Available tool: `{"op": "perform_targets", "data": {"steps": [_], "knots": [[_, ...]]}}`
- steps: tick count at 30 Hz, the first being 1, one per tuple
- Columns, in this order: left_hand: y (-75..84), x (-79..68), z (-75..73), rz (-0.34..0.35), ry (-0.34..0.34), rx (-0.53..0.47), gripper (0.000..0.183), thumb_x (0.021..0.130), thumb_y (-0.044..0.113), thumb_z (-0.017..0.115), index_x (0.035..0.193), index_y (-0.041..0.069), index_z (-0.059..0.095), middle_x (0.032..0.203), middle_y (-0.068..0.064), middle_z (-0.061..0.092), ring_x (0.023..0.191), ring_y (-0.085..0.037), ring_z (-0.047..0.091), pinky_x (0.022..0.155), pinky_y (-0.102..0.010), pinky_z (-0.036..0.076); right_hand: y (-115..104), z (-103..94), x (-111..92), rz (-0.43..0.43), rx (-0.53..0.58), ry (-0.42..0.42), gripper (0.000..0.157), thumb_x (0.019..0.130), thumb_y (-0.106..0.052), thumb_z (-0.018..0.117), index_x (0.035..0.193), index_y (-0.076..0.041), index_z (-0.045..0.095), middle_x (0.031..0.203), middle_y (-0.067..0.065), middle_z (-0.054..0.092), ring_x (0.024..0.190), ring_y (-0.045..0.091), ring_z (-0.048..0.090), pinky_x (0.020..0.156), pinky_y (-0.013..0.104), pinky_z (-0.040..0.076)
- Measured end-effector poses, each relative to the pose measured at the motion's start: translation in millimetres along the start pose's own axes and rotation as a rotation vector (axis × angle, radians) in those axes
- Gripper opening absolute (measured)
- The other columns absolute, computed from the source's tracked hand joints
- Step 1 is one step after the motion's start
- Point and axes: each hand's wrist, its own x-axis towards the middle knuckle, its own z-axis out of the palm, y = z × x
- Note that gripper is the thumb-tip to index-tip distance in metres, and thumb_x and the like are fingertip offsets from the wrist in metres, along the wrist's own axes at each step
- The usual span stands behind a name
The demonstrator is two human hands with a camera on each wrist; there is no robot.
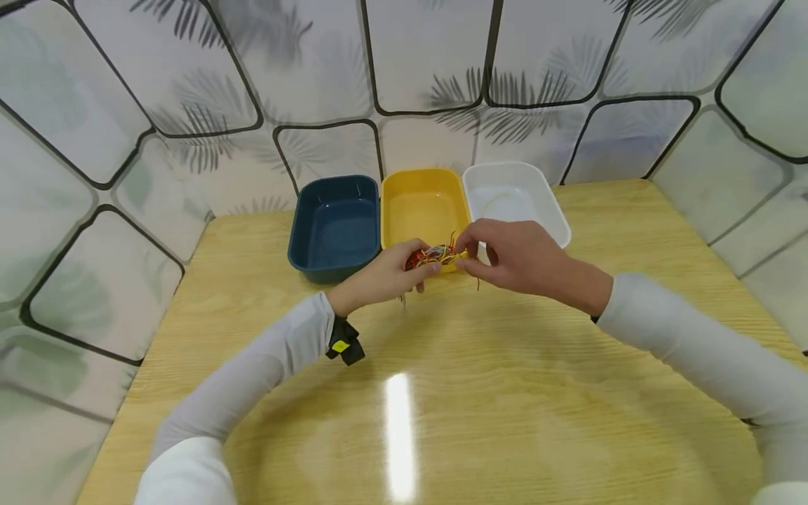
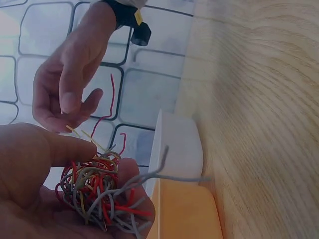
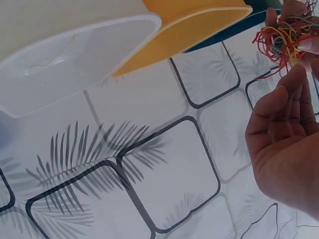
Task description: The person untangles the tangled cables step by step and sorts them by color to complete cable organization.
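While the left hand (image 1: 386, 275) holds tangled red, yellow and grey wires (image 2: 94, 186), right hand (image 1: 527, 261) adjoins, its pinching grip unclear; yellow rectangular tub (image 1: 424, 203) beyond.

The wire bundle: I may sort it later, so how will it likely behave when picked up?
The wire bundle probably lifts as one clump, being visibly tangled. It may feel springy rather than limp: one grey wire juts out unsupported. It's likely light for its size, being loosely looped.

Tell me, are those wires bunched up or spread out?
Bunched up: in the left wrist view, the wires loop across one another in the left hand, loose ends sticking out.
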Motion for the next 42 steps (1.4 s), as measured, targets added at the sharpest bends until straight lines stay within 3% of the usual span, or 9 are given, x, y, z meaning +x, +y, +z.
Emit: {"op": "perform_targets", "data": {"steps": [8,14,20,26,30,34,38,42], "knots": [[1.8,-3.7,1.1,0.013,0.029,0.051,0.032,0.095,0.037,0.046,0.114,0.012,0.044,0.092,-0.004,0.058,0.079,-0.020,0.060,0.065,-0.031,0.046,-0.8,7.7,-1.3,0.012,-0.078,0.074,0.013,0.087,-0.037,0.061,0.090,-0.024,0.061,0.078,-0.018,0.054,0.053,0.000,0.038,0.047,0.023,0.034],[2.3,-4.4,-3.9,-0.019,0.084,0.062,0.028,0.097,0.038,0.041,0.111,0.014,0.045,0.087,-0.005,0.057,0.072,-0.020,0.056,0.059,-0.032,0.044,-4.8,7.7,-2.9,0.004,-0.152,0.158,0.014,0.087,-0.033,0.061,0.092,-0.020,0.061,0.079,-0.013,0.058,0.053,0.001,0.043,0.044,0.024,0.032],[1.3,-2.7,-7.5,-0.026,0.135,0.002,0.028,0.098,0.036,0.039,0.112,0.012,0.041,0.089,-0.007,0.054,0.070,-0.026,0.052,0.058,-0.032,0.042,-14.3,12.8,-2.3,-0.031,-0.166,0.120,0.016,0.090,-0.033,0.056,0.093,-0.017,0.059,0.078,-0.011,0.058,0.054,0.002,0.046,0.043,0.022,0.032],[3.5,-2.4,-9.5,-0.017,0.140,-0.022,0.031,0.098,0.039,0.039,0.113,0.012,0.041,0.090,-0.008,0.054,0.070,-0.028,0.051,0.057,-0.032,0.041,-10.2,12.0,-0.1,0.054,-0.221,0.124,0.017,0.088,-0.036,0.058,0.088,-0.020,0.064,0.070,-0.013,0.060,0.049,0.005,0.046,0.038,0.025,0.028],[4.7,-2.3,-7.9,-0.016,0.130,-0.022,0.031,0.098,0.039,0.040,0.113,0.012,0.041,0.089,-0.008,0.054,0.072,-0.030,0.051,0.056,-0.032,0.041,-9.3,14.4,3.3,0.055,-0.224,0.142,0.022,0.086,-0.040,0.059,0.088,-0.020,0.068,0.069,-0.012,0.061,0.050,0.009,0.049,0.039,0.025,0.028],[3.7,0.1,-5.0,-0.003,0.130,-0.004,0.029,0.097,0.038,0.042,0.112,0.013,0.042,0.083,-0.008,0.053,0.065,-0.024,0.049,0.056,-0.031,0.040,-13.0,14.1,6.0,0.066,-0.199,0.159,0.023,0.086,-0.042,0.060,0.089,-0.021,0.070,0.070,-0.011,0.062,0.047,0.006,0.043,0.038,0.026,0.027],[5.4,3.9,-6.3,0.015,0.153,0.016,0.030,0.097,0.039,0.042,0.112,0.013,0.042,0.081,-0.008,0.052,0.064,-0.023,0.048,0.056,-0.031,0.040,-15.5,10.0,9.7,0.099,-0.207,0.108,0.023,0.087,-0.040,0.060,0.089,-0.020,0.071,0.070,-0.008,0.063,0.047,0.008,0.045,0.038,0.026,0.029],[6.0,6.4,-10.5,0.016,0.186,-0.022,0.034,0.097,0.041,0.040,0.116,0.013,0.041,0.090,-0.007,0.052,0.069,-0.026,0.050,0.058,-0.031,0.041,-17.1,12.5,11.6,0.111,-0.230,0.088,0.019,0.087,-0.036,0.061,0.089,-0.020,0.071,0.071,-0.007,0.064,0.050,0.010,0.050,0.038,0.026,0.030]]}}
